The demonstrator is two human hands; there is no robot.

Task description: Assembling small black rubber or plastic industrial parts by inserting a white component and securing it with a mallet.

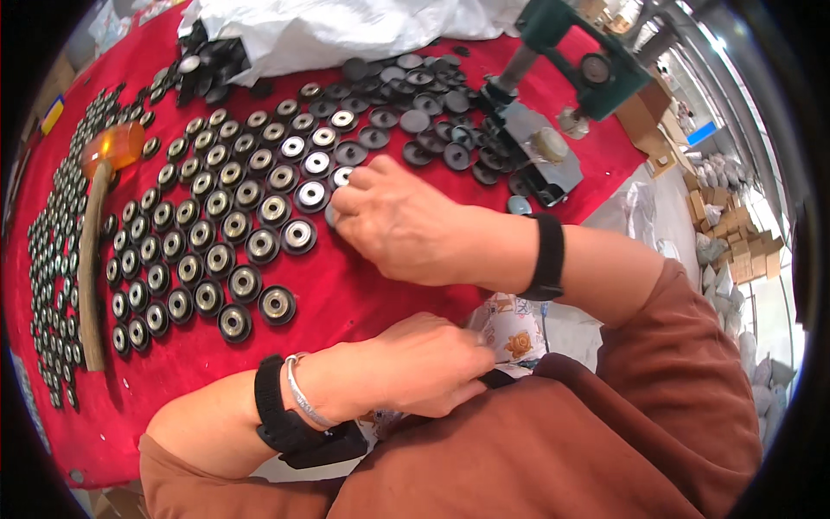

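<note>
My right hand (389,221) reaches over the red-covered table with its fingers curled down in a pinch. It is at the right end of the rows of black wheels with metal bearings (298,235). A sliver of something pale shows at its fingertips, too hidden to name. A wheel (343,176) sits right beside its knuckles. My left hand (432,363) is bent inward at the table's near edge, close to my body, fingers curled. It is next to a white cloth with a floral print (514,333); whatever it grips is out of sight.
A mallet with an orange head (121,149) and wooden handle lies at left among more small wheels (65,251). Loose dark discs (419,99) are piled at the back. A green hand press (588,65) stands at back right, near a white sheet (328,26).
</note>
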